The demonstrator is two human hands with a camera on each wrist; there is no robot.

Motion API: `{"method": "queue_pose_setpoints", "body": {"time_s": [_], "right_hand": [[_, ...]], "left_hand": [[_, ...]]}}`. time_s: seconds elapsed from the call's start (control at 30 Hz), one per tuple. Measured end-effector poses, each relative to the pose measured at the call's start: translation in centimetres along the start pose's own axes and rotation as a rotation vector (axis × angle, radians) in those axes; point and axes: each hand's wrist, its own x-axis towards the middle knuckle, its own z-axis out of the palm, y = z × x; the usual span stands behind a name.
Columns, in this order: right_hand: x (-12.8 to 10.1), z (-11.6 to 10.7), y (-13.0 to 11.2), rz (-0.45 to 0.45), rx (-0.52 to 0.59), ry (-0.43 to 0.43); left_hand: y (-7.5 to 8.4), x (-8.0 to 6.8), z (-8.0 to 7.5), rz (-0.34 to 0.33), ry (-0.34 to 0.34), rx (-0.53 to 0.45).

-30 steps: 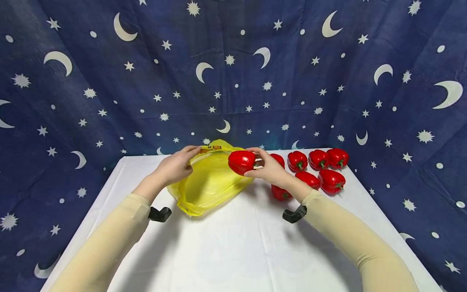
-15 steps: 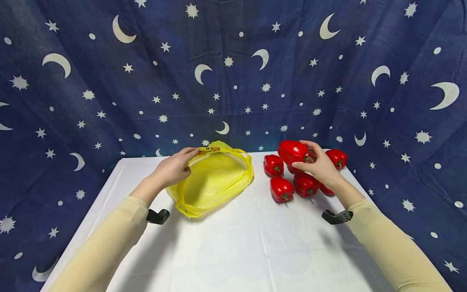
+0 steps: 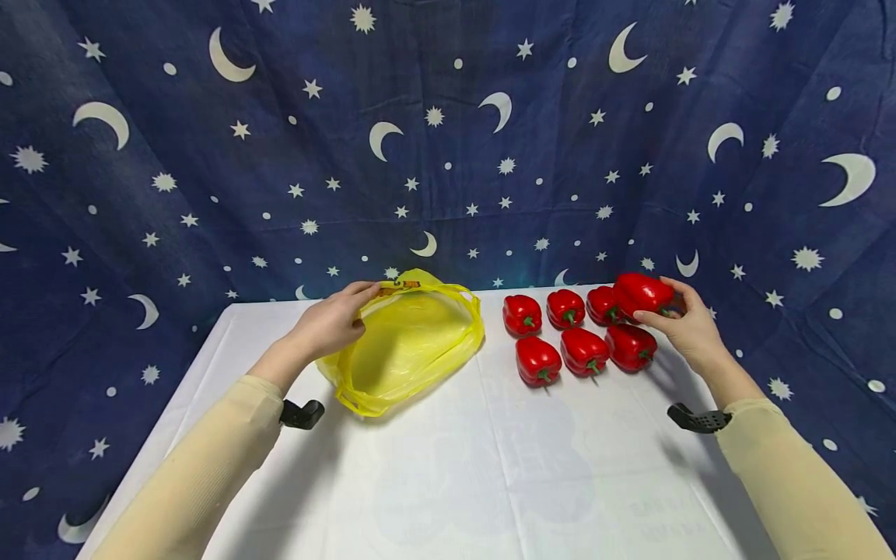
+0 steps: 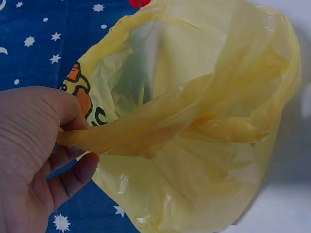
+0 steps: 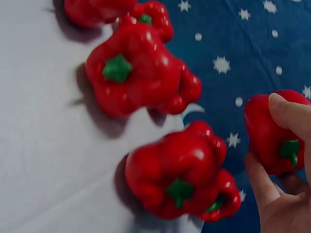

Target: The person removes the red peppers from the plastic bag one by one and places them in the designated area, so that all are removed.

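My left hand pinches the back left rim of a yellow plastic bag, which lies on the table with its mouth spread. In the left wrist view, thumb and fingers grip a twisted strip of the bag beside a printed cartoon. A red bell pepper is in my right hand, above the far right corner of the table. The right wrist view shows that pepper between thumb and fingers, its green stem visible. Several other red bell peppers lie in two rows just left of that hand.
A white cloth covers the table, its back edge close to a dark blue curtain with moons and stars. Each wrist wears a black camera mount. The bag stands left of the peppers, with a strip of white cloth between.
My right hand has carried the bell pepper from beside the bag's mouth rightward, past the other peppers, to the right end of the rows. The left hand stays at the bag's rim.
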Motion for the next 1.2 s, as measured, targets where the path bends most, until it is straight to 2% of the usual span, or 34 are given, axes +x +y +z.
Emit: {"method": "queue_pose_setpoints", "body": {"time_s": [0.27,0.43,0.63,0.9,1.2], "right_hand": [[0.3,-1.3,3.7,0.065,-0.012,0.105],[0.3,-1.9,5.7,0.121,-0.017,0.120],[0.1,-1.7,7.8,0.119,-0.058,0.113],[-0.3,-1.1,8.9,0.176,-0.046,0.106],[-0.4,-0.8,9.1,0.184,-0.015,0.108]], "left_hand": [[0.1,-0.1,0.0,0.003,-0.004,-0.012],[0.1,-0.1,-0.1,0.008,-0.005,-0.012],[0.3,-0.1,-0.2,0.013,-0.007,-0.007],[0.2,0.0,0.0,0.008,-0.011,-0.007],[0.0,-0.1,0.2,-0.002,-0.016,-0.006]]}}
